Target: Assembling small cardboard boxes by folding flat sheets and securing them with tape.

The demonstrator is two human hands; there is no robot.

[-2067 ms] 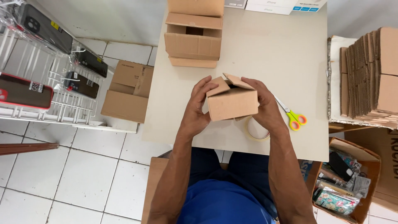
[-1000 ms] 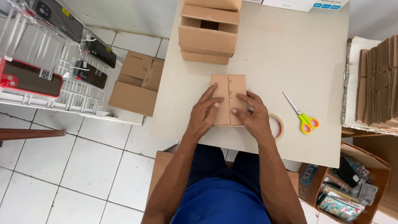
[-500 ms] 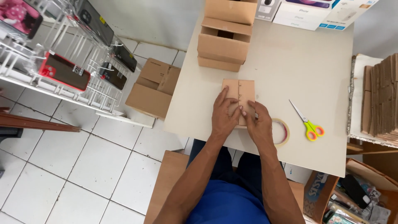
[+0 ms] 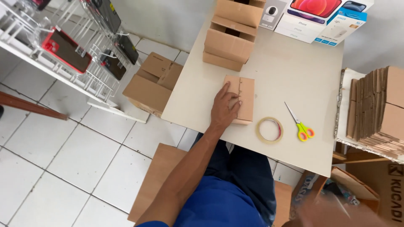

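Note:
A small brown cardboard box [image 4: 247,94] lies on the cream table [image 4: 294,71], its two top flaps folded shut. My left hand [image 4: 225,107] presses flat on the left flap and the seam, holding the box down. My right hand [image 4: 336,213] is off the table at the bottom right, low beside my leg, only a blur, so I cannot tell what it holds. A roll of clear tape [image 4: 259,130] lies just right of the box near the table's front edge. Yellow-green scissors [image 4: 299,126] lie right of the tape.
Open cardboard boxes [image 4: 229,44] stand stacked at the table's back, with white product boxes [image 4: 311,19] behind them. Flat cartons [image 4: 378,109] are piled at the right. On the floor at the left stand a carton [image 4: 151,84] and a wire rack of phone cases [image 4: 67,50].
My right hand has left the box and dropped off the table to the lower right. The left hand stays pressed on the closed flaps. The camera has tilted up and left.

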